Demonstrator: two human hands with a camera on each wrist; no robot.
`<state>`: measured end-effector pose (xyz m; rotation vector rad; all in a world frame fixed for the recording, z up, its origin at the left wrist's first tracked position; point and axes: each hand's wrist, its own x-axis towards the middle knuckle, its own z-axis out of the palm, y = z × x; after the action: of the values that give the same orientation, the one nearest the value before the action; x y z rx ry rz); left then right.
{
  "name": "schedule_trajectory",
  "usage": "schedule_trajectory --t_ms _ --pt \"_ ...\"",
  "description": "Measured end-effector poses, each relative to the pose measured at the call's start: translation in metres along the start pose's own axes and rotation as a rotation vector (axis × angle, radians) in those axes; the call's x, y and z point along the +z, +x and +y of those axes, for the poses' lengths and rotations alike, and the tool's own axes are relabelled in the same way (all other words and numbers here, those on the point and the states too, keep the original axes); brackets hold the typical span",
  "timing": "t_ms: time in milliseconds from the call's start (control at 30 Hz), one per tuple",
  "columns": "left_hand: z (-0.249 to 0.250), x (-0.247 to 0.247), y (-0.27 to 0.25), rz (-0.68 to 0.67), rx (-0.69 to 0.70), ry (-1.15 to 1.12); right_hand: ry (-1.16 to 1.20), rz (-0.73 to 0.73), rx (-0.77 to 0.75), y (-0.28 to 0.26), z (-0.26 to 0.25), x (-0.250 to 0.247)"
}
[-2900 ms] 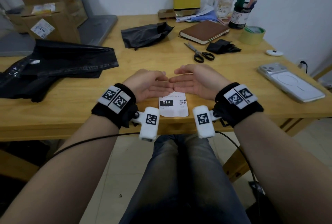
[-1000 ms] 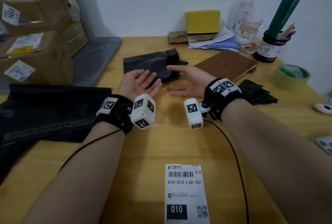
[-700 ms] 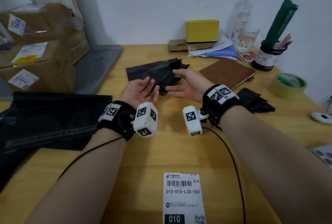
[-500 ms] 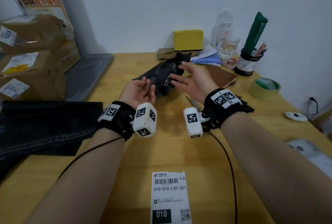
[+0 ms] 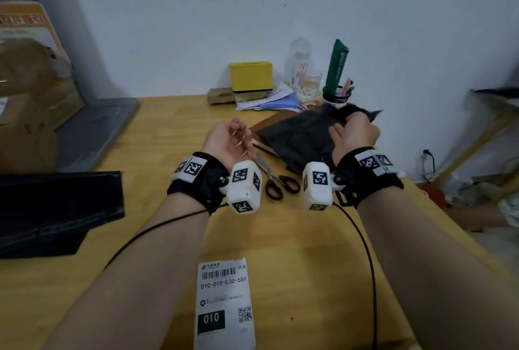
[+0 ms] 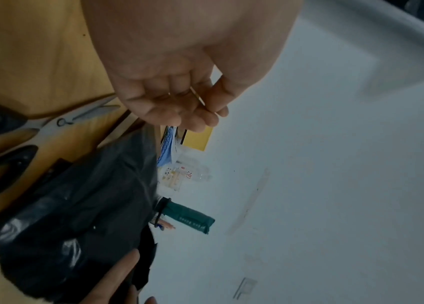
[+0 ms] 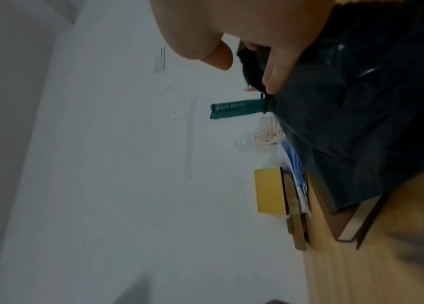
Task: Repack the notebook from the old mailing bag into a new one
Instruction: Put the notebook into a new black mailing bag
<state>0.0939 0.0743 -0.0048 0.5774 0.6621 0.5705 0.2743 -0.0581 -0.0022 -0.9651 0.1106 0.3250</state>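
Note:
My right hand (image 5: 351, 128) grips the top edge of a crumpled black mailing bag (image 5: 297, 135), thumb and fingers (image 7: 274, 72) pinching the plastic. The bag (image 7: 361, 123) hangs over the brown notebook (image 5: 271, 121), which lies flat on the desk; only its left corner (image 7: 353, 224) shows from under it. My left hand (image 5: 231, 137) hovers left of the bag, palm up, fingers (image 6: 195, 115) loosely curled and holding nothing. The left wrist view shows the bag (image 6: 75, 216) below that hand.
Scissors (image 5: 273, 178) lie between my wrists. A white shipping label (image 5: 224, 302) sits near the front edge. Flat black bags (image 5: 56, 209) are stacked at the left, cardboard boxes (image 5: 31, 102) behind them. A yellow box (image 5: 250, 76), bottle and pen pot (image 5: 335, 97) line the wall.
The black bag has gone from between both hands to the right, over the notebook, gripped by my right hand alone. My left hand has come away with its fingers curled.

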Motion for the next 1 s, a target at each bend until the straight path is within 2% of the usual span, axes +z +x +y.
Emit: schedule_trajectory --t_ms 67,167,367,500,633,733,833,900,933,1000 --pt "-0.005 0.002 -0.002 0.004 0.026 0.043 -0.117 0.002 -0.015 0.004 0.001 -0.008" --pt "-0.007 0.002 -0.004 0.015 0.053 0.088 -0.106 0.075 -0.054 0.007 0.005 -0.009" --pt "0.002 -0.011 -0.015 0.033 0.106 0.144 -0.179 -0.083 -0.123 -0.023 0.014 0.011" --pt "0.012 -0.031 -0.027 0.078 0.195 0.288 -0.151 -0.263 0.033 -0.043 0.024 0.022" --pt "0.030 -0.062 -0.038 0.287 0.408 0.689 -0.348 -0.426 0.169 -0.067 0.041 0.035" --pt "0.046 -0.094 -0.050 0.400 0.464 0.895 -0.460 -0.542 0.231 -0.086 0.063 0.046" --pt "0.061 -0.128 -0.060 0.561 0.331 1.205 -0.498 -0.674 0.315 -0.106 0.087 0.057" --pt "0.069 -0.155 -0.059 0.711 0.141 1.420 -0.512 -0.747 0.359 -0.118 0.100 0.062" --pt "0.073 -0.171 -0.056 0.742 0.077 1.450 -0.522 -0.771 0.373 -0.122 0.105 0.064" --pt "0.077 -0.191 -0.053 0.715 -0.002 1.384 -0.550 -0.812 0.383 -0.129 0.114 0.067"
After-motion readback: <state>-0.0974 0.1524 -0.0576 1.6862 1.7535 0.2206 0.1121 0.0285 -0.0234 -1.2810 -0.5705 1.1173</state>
